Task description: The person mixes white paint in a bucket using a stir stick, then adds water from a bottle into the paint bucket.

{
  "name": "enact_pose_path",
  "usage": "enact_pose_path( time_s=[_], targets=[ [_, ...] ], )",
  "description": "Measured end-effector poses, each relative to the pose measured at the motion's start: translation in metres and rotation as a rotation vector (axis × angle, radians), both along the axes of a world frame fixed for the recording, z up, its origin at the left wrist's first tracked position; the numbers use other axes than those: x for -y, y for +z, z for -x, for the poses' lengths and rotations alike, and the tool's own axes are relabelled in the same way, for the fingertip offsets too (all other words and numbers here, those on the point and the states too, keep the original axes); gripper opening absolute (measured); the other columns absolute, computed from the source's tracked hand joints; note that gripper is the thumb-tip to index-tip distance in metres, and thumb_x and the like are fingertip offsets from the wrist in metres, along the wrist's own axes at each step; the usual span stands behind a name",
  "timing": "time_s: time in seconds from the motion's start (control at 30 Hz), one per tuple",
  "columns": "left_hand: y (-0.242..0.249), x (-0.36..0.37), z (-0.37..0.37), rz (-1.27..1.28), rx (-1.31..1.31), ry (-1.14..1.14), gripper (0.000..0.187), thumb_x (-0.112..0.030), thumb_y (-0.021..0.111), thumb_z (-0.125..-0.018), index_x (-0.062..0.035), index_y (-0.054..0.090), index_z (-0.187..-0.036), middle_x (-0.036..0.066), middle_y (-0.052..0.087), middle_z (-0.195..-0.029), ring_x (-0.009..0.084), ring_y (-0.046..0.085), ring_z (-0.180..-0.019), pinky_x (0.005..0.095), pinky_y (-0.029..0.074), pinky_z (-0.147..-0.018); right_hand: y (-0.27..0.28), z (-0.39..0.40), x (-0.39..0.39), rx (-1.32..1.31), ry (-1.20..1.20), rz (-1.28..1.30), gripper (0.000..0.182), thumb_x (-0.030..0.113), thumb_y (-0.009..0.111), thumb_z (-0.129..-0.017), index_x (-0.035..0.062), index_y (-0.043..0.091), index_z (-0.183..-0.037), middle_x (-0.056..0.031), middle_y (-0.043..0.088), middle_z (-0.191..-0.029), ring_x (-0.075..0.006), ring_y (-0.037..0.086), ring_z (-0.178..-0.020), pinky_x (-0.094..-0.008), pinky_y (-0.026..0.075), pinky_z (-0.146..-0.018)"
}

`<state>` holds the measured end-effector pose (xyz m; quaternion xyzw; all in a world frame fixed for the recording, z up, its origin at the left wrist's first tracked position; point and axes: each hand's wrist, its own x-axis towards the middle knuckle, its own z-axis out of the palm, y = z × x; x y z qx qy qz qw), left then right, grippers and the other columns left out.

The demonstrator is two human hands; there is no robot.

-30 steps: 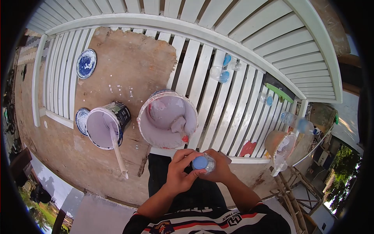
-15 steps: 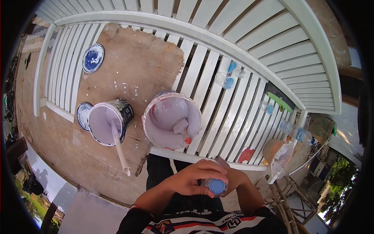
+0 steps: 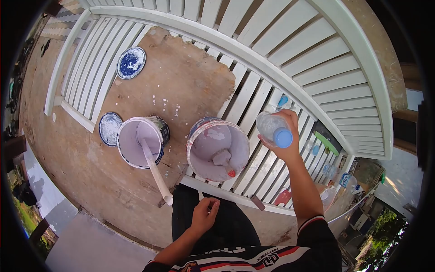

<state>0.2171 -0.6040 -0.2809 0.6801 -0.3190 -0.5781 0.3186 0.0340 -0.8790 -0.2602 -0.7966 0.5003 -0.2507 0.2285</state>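
Note:
My right hand (image 3: 288,132) is wrapped round a clear plastic bottle (image 3: 268,121) with a blue cap (image 3: 283,138), its cap end towards me. It is held over the slatted bench seat, in front of other clear plastic bottles with blue tops (image 3: 282,101). My left hand (image 3: 206,215) hangs above my dark-trousered lap, its fingers loosely curled and nothing visible in them. Between the hands' reach stands a large paint bucket (image 3: 194,156) with a paint brush (image 3: 221,158) inside. Left of it is a smaller paint bucket (image 3: 125,152) with a stirring stick (image 3: 156,174) leaning out.
A paint-spotted brown board (image 3: 181,72) lies on the white slatted bench (image 3: 247,106). Two blue paint lids (image 3: 131,63) lie on or beside the board. Bottles (image 3: 346,181), a green object (image 3: 325,141) and a red patch (image 3: 283,197) are at the right.
My right hand has carried the bottle from my lap forward and right, over the bench. My left hand has come away from it and dropped above my lap. The view has shifted.

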Motion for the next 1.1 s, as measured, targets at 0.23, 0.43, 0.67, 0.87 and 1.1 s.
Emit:
enact_pose_path(
  time_s=[0.23,0.43,0.67,0.87,1.1],
  targets=[
    [-0.009,0.009,-0.004,-0.044,0.049,0.223,0.025,-0.014,0.061,-0.088,0.0002,0.054,-0.107,0.010,0.060,-0.089,0.0143,0.058,-0.073,0.0246,0.046,-0.060,-0.084,-0.083,0.053,0.270,-0.064,-0.238,0.079,0.020,0.087,-0.059,0.0072,0.040,-0.120,-0.0138,0.055,-0.112,-0.0251,0.058,-0.101,-0.0348,0.047,-0.087],
    [-0.022,0.021,-0.015,-0.010,0.039,0.333,0.046,-0.012,0.060,-0.088,0.0030,0.038,-0.126,0.016,0.050,-0.116,0.0173,0.056,-0.091,0.0263,0.047,-0.068,-0.126,-0.101,0.054,0.090,0.103,-0.233,0.088,0.029,0.089,-0.055,0.0075,0.042,-0.125,-0.0128,0.056,-0.116,-0.0286,0.057,-0.107,-0.0354,0.047,-0.090],
    [-0.033,0.045,-0.029,-0.004,-0.027,0.339,0.062,-0.014,0.054,-0.091,-0.0003,0.019,-0.141,0.018,0.038,-0.133,0.0212,0.051,-0.104,0.0321,0.048,-0.080,-0.102,-0.088,0.053,0.058,0.142,-0.269,0.071,0.013,0.080,-0.063,0.0084,0.044,-0.124,-0.0122,0.051,-0.120,-0.0242,0.055,-0.107,-0.0344,0.048,-0.085],
    [-0.048,0.067,-0.039,0.071,0.015,0.296,0.058,-0.017,0.051,-0.094,0.0011,0.022,-0.141,0.021,0.037,-0.136,0.0228,0.052,-0.103,0.0339,0.047,-0.081,-0.020,-0.039,-0.027,0.026,-0.047,-0.027,0.033,0.000,0.066,-0.066,0.0057,0.058,-0.098,-0.0093,0.057,-0.085,-0.0224,0.056,-0.076,-0.0334,0.044,-0.062],
    [-0.064,0.064,-0.034,0.204,0.068,0.342,0.049,-0.017,0.045,-0.097,-0.0011,0.029,-0.140,0.014,0.045,-0.121,0.0173,0.052,-0.094,0.0245,0.052,-0.066,-0.013,-0.041,-0.088,-0.510,0.781,-0.358,0.026,0.033,0.067,-0.077,0.0126,0.063,-0.092,-0.0010,0.056,-0.090,-0.0177,0.051,-0.091,-0.0324,0.036,-0.077]
  ],
)
